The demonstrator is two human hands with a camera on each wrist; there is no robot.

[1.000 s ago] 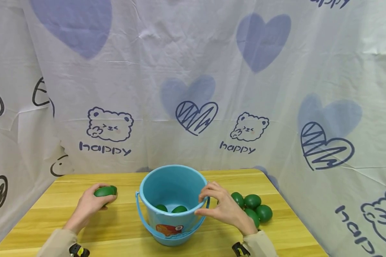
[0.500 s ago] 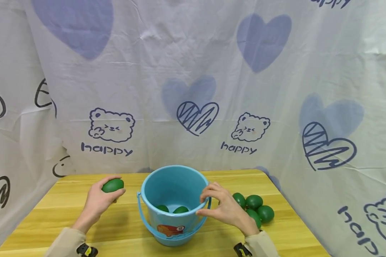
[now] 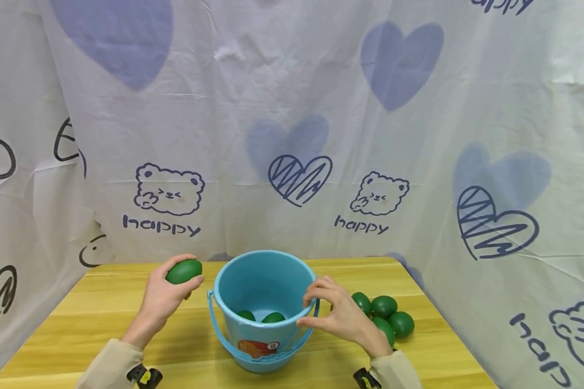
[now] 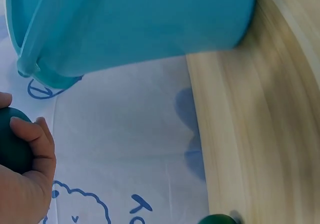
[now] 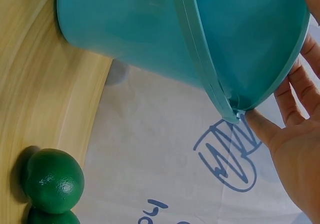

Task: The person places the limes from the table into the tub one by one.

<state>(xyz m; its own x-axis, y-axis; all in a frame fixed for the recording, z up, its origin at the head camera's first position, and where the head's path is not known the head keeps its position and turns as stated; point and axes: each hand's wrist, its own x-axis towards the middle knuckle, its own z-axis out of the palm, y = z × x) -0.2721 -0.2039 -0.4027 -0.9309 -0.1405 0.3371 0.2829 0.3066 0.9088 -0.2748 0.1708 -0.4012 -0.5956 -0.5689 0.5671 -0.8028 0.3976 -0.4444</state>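
My left hand grips a smooth green lime-like fruit between thumb and fingers, raised above the table left of the bucket. Light blue and upright, the bucket has its handle hanging down at the front. Two green fruits show inside, near its bottom. On the bucket's right rim, my right hand holds on with thumb and curled fingers; the right wrist view has the thumb at the handle joint. Another green fruit peeks in at the bottom of the left wrist view.
Several more green fruits lie clustered on the wooden table, right of the bucket and partly behind my right wrist. A white cloth printed with hearts and bears hangs behind the table and at both sides.
My left hand has lifted the green fruit from the table and carried it up and to the right, closer to the bucket. The right hand has stayed on the rim.
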